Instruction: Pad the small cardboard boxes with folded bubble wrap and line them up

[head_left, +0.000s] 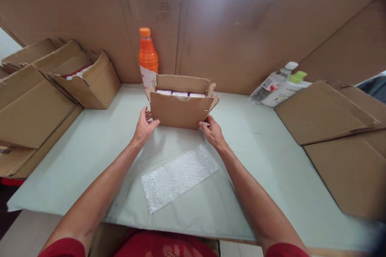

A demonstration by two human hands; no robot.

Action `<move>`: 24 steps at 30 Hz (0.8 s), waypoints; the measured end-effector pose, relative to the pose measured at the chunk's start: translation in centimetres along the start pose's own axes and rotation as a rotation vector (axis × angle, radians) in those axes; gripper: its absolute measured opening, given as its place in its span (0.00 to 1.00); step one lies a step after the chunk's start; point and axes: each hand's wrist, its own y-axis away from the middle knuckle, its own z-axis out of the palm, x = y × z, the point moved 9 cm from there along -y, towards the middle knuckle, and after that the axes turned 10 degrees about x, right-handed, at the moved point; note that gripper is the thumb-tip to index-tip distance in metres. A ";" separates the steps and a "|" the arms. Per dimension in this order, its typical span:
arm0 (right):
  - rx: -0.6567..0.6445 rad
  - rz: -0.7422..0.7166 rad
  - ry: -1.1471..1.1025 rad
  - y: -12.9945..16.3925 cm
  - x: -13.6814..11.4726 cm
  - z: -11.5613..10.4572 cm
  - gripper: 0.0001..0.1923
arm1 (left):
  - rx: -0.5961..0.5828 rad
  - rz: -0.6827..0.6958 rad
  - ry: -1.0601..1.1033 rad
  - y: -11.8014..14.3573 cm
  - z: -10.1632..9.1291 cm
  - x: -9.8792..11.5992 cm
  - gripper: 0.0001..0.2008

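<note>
An open cardboard box (pixel 179 111) stands upright on the covered table in front of me, its flaps raised. Inside, several white-topped items (pixel 180 94) with purple edges show just above the front wall. My left hand (pixel 145 125) grips the box's lower left corner, thumb on the front face. At the lower right corner, my right hand (pixel 212 131) holds the box the same way, its fingers partly hidden behind the side. Nearer to me, a sheet of bubble wrap (pixel 180 178) lies flat and slanted between my forearms.
An orange bottle (pixel 148 51) stands behind the box. To the left are another open box (pixel 93 86) with items inside and larger cartons (pixel 27 108). A clear bottle (pixel 273 82) and a white green-capped bottle (pixel 285 90) lean at right, beside cartons (pixel 328 112). A cardboard wall (pixel 241 28) closes the back.
</note>
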 end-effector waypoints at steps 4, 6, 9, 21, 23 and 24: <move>0.000 -0.071 0.164 4.8 1.2 -1.9 0.28 | -0.080 0.109 -0.315 4.1 -3.8 0.3 0.32; -0.010 -0.136 0.292 7.9 1.6 -2.6 0.26 | -0.166 0.266 -0.560 8.5 -5.1 0.4 0.24; -0.015 -0.205 0.367 11.8 1.6 -2.9 0.15 | -0.260 0.415 -0.776 15.4 -6.0 -0.5 0.17; 0.197 -0.164 0.322 11.2 -0.5 -5.4 0.11 | -0.113 0.357 -0.689 9.9 -6.3 2.2 0.27; 0.206 -0.127 0.349 11.1 0.6 -5.4 0.15 | -0.096 0.384 -0.719 9.2 -6.4 2.1 0.30; 0.220 -0.119 0.364 11.2 1.0 -5.6 0.19 | -0.097 0.409 -0.730 9.3 -6.3 2.1 0.29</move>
